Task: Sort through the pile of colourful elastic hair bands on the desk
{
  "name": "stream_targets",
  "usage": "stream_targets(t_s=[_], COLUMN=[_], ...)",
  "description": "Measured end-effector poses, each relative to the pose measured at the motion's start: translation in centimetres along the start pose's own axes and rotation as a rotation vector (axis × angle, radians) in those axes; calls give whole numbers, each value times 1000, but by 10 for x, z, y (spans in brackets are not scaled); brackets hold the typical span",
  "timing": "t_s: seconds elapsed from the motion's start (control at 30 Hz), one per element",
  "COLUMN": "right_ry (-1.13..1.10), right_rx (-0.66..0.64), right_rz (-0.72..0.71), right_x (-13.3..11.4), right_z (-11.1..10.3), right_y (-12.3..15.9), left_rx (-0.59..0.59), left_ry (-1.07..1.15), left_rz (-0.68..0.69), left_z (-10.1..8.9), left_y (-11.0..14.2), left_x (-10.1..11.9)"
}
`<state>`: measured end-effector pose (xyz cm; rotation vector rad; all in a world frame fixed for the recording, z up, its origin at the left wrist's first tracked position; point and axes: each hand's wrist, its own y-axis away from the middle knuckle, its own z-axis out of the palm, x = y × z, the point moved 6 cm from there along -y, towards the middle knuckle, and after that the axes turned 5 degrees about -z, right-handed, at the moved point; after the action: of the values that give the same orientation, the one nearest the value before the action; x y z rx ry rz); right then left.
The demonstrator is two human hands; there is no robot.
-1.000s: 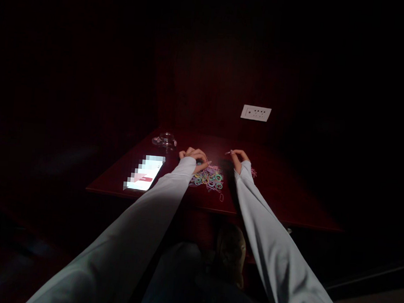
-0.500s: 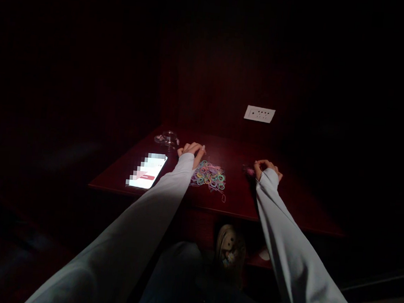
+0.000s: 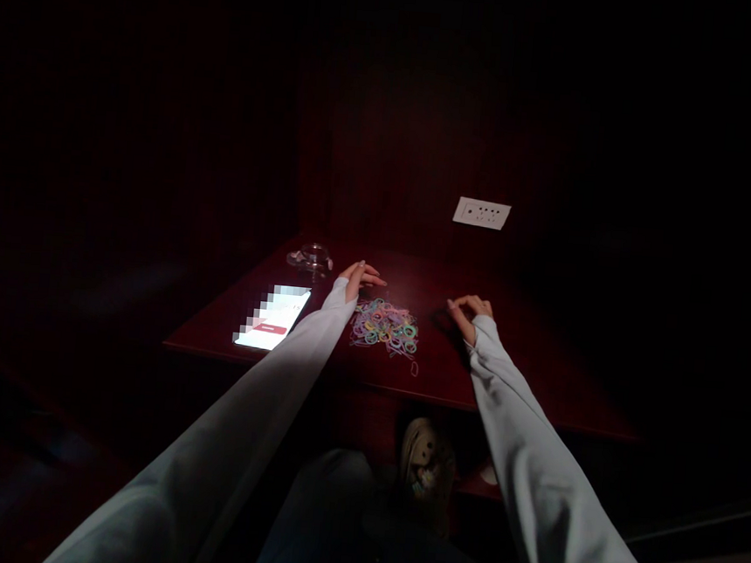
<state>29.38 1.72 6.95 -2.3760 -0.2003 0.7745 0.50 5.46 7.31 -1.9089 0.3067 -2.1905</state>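
Note:
A heap of small pastel elastic bands [image 3: 386, 325] lies in the middle of a dark red wooden table [image 3: 525, 373]. My left hand [image 3: 360, 276] rests just behind the heap's left side, fingers stretched out and slightly apart, holding nothing I can see. My right hand [image 3: 468, 312] hovers to the right of the heap with fingers curled downward toward the tabletop; whether anything is in it is too dark to tell. Both arms wear pale long sleeves. One loose band [image 3: 414, 370] lies near the front edge.
A lit phone [image 3: 271, 328] lies on the table's left part. A small glass dish [image 3: 312, 258] stands at the back left. A white socket panel [image 3: 482, 213] is on the dark wall behind. A shoe [image 3: 423, 470] shows under the table.
My right hand moved left, back toward the heap, from the table's right part. My left hand uncurled and its fingers now stretch out behind the heap.

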Motion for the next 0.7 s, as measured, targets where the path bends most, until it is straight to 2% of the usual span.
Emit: stream_targets(t_s=[0.1, 0.2, 0.37, 0.5, 0.7], right_ry=[-71, -67, -27, 30, 133], right_rx=[-154, -280, -406, -454, -398], right_rz=[-209, -283, -394, -441, -476], right_x=[-28, -47, -64, -69, -78], right_z=[15, 28, 42, 47, 45], right_y=[9, 23, 40, 43, 44], left_rx=[16, -23, -100, -115, -109], left_ry=[33, 37, 31, 27, 12], left_rz=[-100, -214, -281, -302, -241], left_z=[-7, -13, -14, -11, -15], left_y=[-10, -19, -21, -17, -19], left_x=[-7, -15, -19, -18, -16])
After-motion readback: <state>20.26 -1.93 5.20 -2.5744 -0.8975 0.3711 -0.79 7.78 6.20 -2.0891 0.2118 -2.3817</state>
